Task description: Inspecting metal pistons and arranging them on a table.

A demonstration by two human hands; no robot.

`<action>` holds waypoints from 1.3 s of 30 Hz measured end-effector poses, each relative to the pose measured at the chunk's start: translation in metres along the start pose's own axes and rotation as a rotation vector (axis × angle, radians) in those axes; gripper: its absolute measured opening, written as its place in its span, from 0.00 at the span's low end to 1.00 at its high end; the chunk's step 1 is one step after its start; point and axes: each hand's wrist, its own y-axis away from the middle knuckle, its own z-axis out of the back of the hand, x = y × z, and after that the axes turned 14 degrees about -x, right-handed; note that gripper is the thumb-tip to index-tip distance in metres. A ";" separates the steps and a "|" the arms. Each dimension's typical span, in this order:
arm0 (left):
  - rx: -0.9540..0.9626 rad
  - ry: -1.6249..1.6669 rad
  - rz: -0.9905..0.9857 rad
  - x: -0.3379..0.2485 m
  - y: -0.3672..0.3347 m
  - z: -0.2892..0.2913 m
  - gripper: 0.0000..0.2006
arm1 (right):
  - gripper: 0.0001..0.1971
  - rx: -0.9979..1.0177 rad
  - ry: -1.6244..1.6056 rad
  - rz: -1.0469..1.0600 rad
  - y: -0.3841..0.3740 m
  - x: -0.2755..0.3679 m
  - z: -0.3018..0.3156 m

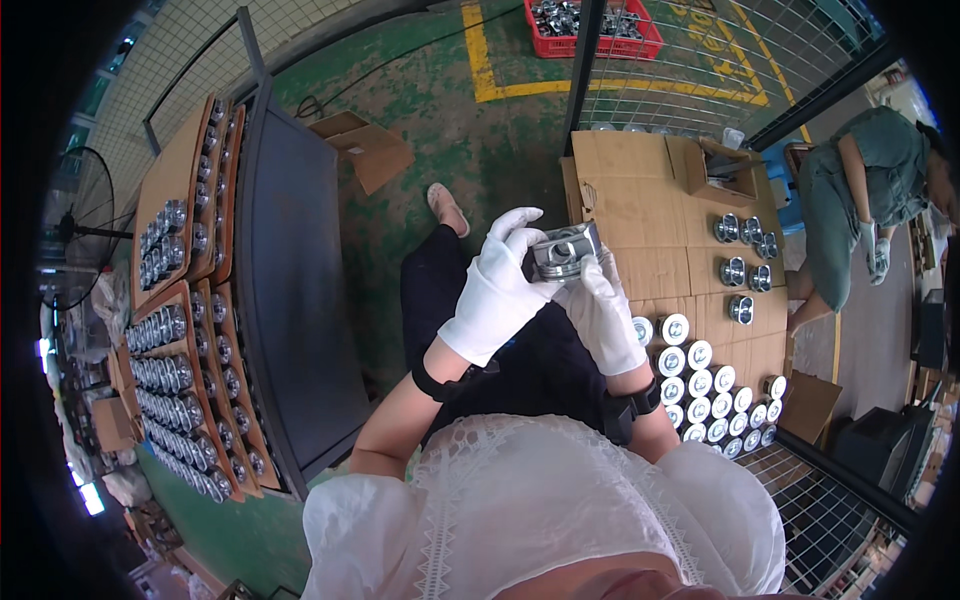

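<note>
A shiny metal engine piston [566, 248] is held up in front of me between both hands, tilted on its side, with its grooved end toward me and its pin hole showing. My left hand [497, 298], in a white glove, grips it from the left, fingers curled over its far side. From the right, my right hand [606, 318], gloved too, has its fingers closed on the piston's edge. Nearest to that hand are several pistons [698, 353] standing in rows, pale round tops up, on the cardboard-covered table [640, 240].
Several more pistons [740, 270] stand farther right, by a cardboard box [722, 175]. To my left, a dark metal cart [300, 260] bears cardboard layers of pistons [165, 340]. A red crate [600, 30] of metal parts sits beyond the wire mesh. Another person [862, 190] stands at right.
</note>
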 end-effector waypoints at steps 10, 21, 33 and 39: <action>0.030 -0.124 -0.065 0.013 0.010 -0.010 0.33 | 0.41 -0.368 0.846 1.050 -0.006 -0.009 -0.003; 0.079 -0.181 -0.005 0.016 0.013 -0.007 0.28 | 0.52 -0.414 0.658 0.938 0.001 -0.005 -0.008; 0.074 -0.094 0.024 0.023 0.013 -0.008 0.18 | 0.49 -0.431 0.516 0.806 -0.005 -0.009 -0.001; -0.077 -0.081 -0.144 0.025 0.013 -0.014 0.11 | 0.46 -0.337 0.262 0.582 -0.013 -0.011 0.005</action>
